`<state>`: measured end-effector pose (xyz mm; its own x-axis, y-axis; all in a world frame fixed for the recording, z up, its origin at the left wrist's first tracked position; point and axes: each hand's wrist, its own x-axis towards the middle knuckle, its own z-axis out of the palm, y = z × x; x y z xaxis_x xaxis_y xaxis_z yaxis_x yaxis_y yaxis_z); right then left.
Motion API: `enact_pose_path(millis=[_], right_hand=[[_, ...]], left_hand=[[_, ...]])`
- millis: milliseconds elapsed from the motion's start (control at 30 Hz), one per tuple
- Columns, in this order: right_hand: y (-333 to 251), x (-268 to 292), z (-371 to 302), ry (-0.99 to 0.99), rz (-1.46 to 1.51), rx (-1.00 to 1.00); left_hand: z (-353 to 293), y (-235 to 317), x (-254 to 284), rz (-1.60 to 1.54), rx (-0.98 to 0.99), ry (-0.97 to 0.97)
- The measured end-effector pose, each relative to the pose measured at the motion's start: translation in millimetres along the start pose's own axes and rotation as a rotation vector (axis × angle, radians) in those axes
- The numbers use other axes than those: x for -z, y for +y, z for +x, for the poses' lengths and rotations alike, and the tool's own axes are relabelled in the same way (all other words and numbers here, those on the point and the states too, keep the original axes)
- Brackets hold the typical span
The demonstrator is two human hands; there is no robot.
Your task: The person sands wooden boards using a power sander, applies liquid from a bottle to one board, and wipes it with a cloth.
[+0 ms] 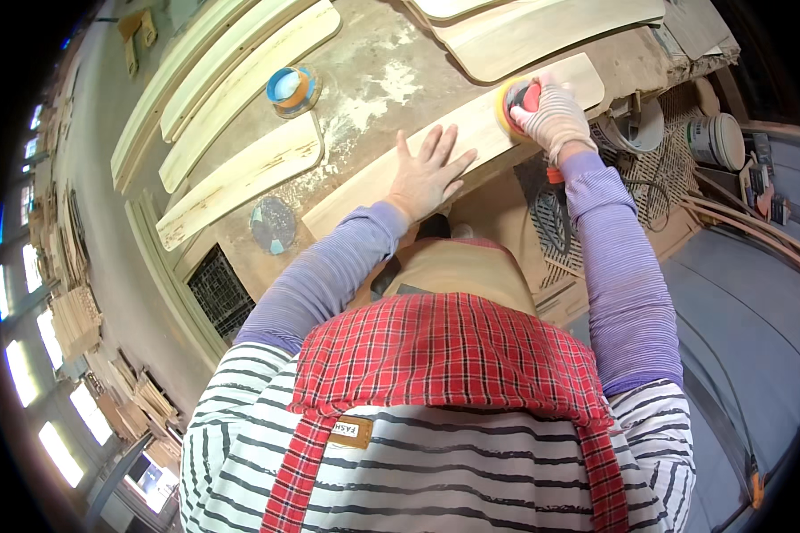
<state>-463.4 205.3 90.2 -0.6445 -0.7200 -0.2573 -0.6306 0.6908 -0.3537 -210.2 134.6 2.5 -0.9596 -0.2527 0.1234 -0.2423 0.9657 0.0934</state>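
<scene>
A long pale wooden board [356, 197] with rounded corners lies slantwise on the workbench in front of me. My left hand [428, 175], bare, rests flat on it with the fingers spread. In a striped work glove, my right hand [556, 115] grips a palm sander [530, 98], red and black on top with a yellow pad edge. The sander's pad sits on the board near its right end. A hose [556, 176] hangs from the tool below my right wrist. My fingers hide part of the sander's body.
More pale boards [227, 191] lie at the left, and others [524, 35] are stacked at the far side. A round container with a blue rim [291, 89] and a worn sanding disc [274, 225] lie on the workbench [373, 84]. White buckets [716, 142] stand at the right.
</scene>
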Motion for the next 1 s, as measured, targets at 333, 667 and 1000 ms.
enact_pose_path(millis=[333, 667, 1000], right_hand=[[5, -12, -13, -0.003, -0.063, 0.071], [-23, -14, -33, 0.073, -0.09, 0.103], [-178, -138, -123, -0.717, -0.056, 0.558]], left_hand=[[-8, -7, 5, -0.004, -0.114, -0.054], [-205, -79, 30, -0.244, 0.833, 0.124], [-219, -115, 21, -0.969, 1.034, 0.105]])
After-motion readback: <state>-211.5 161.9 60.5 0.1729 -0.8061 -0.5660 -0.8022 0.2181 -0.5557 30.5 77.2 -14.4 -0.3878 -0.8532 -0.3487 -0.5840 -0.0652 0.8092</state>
